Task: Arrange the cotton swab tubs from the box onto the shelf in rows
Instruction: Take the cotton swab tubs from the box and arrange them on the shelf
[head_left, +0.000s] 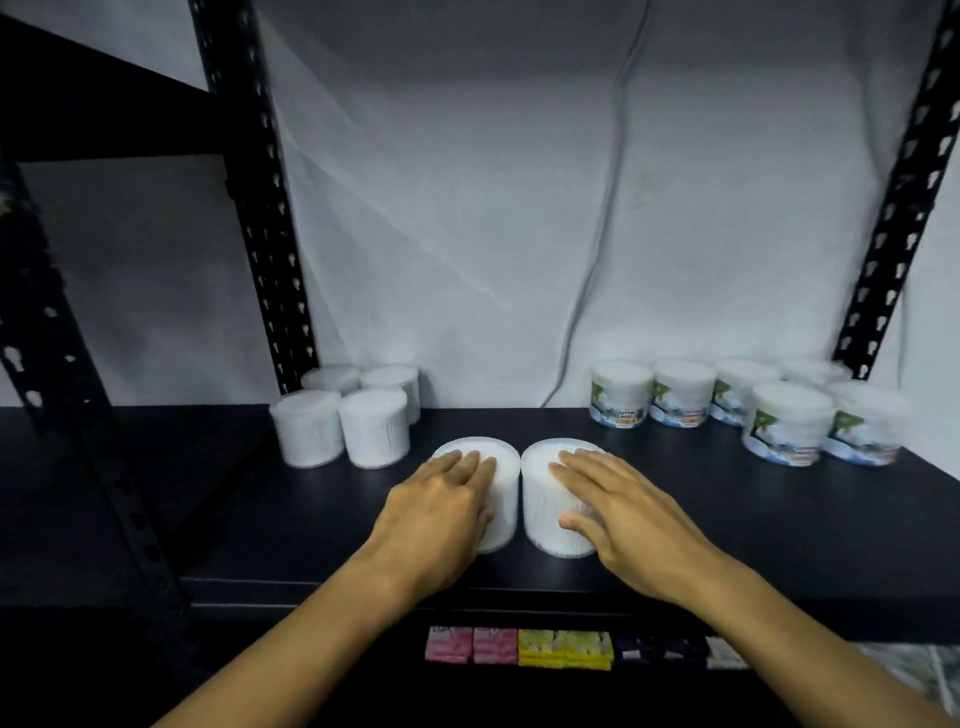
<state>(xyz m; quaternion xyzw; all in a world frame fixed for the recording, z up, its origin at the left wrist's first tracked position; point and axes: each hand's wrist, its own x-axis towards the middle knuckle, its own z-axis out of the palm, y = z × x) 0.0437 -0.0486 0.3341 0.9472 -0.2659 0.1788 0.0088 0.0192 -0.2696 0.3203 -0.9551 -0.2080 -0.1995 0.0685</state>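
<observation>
Two white cotton swab tubs stand side by side on the black shelf (779, 519) near its front edge. My left hand (441, 514) grips the left tub (506, 493), fingers over its lid and thumb on its side. My right hand (618, 514) grips the right tub (540, 499) the same way, thumb against its front wall. Several plain white tubs (343, 421) are grouped at the back left. Several labelled tubs (753, 405) stand in rows at the back right. The box is out of view.
Black perforated uprights (265, 208) frame the shelf left and right. A grey cable (597, 260) hangs down the white wall behind. Small pink, yellow and dark packets (561, 647) line the shelf below.
</observation>
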